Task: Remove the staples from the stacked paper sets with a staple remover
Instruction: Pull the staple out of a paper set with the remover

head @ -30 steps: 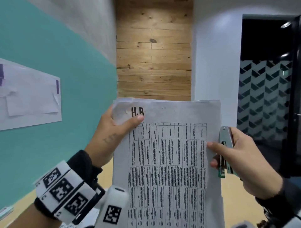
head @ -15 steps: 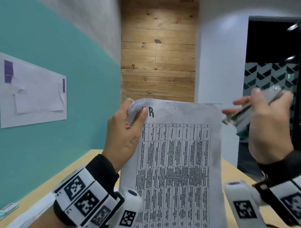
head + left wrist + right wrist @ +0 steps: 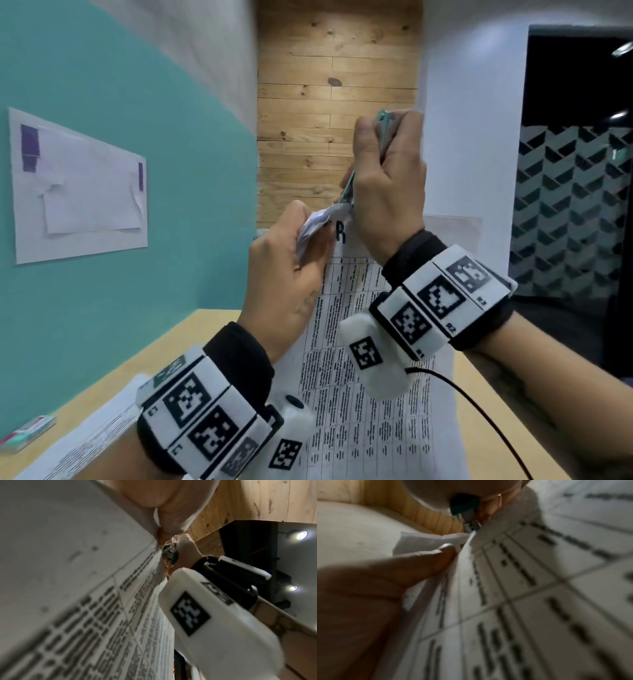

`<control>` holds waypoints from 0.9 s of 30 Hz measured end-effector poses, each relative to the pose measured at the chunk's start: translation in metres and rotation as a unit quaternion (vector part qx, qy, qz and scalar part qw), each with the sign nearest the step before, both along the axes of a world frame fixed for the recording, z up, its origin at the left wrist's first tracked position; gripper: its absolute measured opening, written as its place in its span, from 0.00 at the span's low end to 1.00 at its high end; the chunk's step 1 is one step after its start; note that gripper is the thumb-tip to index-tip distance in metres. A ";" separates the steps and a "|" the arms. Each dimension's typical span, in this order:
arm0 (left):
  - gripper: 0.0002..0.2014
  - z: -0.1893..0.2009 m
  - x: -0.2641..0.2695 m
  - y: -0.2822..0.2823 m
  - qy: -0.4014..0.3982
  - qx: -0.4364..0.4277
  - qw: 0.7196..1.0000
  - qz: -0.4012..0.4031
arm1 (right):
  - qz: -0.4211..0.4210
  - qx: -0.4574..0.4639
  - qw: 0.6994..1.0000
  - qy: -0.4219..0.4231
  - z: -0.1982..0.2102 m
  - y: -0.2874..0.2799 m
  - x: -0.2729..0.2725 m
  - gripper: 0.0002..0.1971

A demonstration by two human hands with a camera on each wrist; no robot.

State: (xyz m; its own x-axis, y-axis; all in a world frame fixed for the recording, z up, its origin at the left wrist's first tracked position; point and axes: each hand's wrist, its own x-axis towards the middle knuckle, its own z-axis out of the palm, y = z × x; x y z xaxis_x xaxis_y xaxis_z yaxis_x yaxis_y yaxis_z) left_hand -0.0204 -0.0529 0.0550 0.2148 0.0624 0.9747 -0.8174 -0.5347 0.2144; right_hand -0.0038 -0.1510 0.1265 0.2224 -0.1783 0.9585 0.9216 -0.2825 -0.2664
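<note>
Behind your hands stood a wood-plank wall [image 3: 337, 102], with a teal wall [image 3: 130, 212] to its left carrying a taped-up sheet [image 3: 80, 186], and below it all a light wooden table [image 3: 164, 356].

You held the stapled paper set [image 3: 370, 421] upright above that table, its printed grid facing you. Your left hand [image 3: 291, 284] pinched the set's upper left corner, thumb on the front and fingers behind, and the corner was folded back and crumpled there. Your right hand [image 3: 387, 181] was wrapped tight around the staple remover [image 3: 385, 123], a teal and metal tool, with its nose pointed down at that same folded corner. In the right wrist view the tool's metal tip [image 3: 471, 526] sat right at the edge of the paper, just above your left thumb [image 3: 426, 563].

Whether the tip had already caught the staple, I could not tell; the staple itself was too small and blurred to make out. I judged you were at the start of the pull on this set: tool placed, corner braced, staple probably not yet out.

More printed sheets [image 3: 99, 438] lay flat on the table, left of the set you held, beside a small teal and pink box [image 3: 27, 433]. Whether those were finished or waiting, the views did not say.
</note>
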 end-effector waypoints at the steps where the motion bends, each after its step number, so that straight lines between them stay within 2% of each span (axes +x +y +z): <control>1: 0.11 0.001 0.000 -0.001 -0.002 -0.002 1.000 -0.002 | 0.007 -0.003 1.000 0.009 -0.002 0.001 0.000 0.12; 6: 0.10 0.001 -0.001 -0.003 -0.011 0.001 1.000 -0.005 | 0.008 -0.021 0.999 0.022 -0.007 0.005 0.000 0.20; 9: 0.08 -0.001 -0.002 -0.005 -0.022 0.003 1.000 0.008 | 0.049 -0.012 0.998 0.039 -0.005 0.007 0.007 0.26; 12: 0.09 -0.001 -0.001 -0.007 -0.024 0.009 1.000 0.006 | 0.080 0.005 0.996 0.046 -0.004 0.007 0.013 0.28; 19: 0.10 0.000 0.003 -0.008 -0.004 0.006 1.000 0.003 | 0.058 -0.003 0.995 0.079 -0.002 0.003 0.015 0.26; 22: 0.12 0.001 0.004 -0.003 0.026 0.001 1.000 -0.007 | 0.134 0.063 0.985 0.087 0.010 -0.018 0.000 0.17; 24: 0.18 0.002 0.007 0.003 0.054 -0.022 0.997 -0.051 | 0.165 0.135 0.974 0.071 0.017 -0.044 -0.012 0.13; 27: 0.20 0.002 0.007 0.009 0.119 -0.050 0.979 -0.155 | 0.125 0.176 0.976 0.039 0.001 -0.087 -0.021 0.12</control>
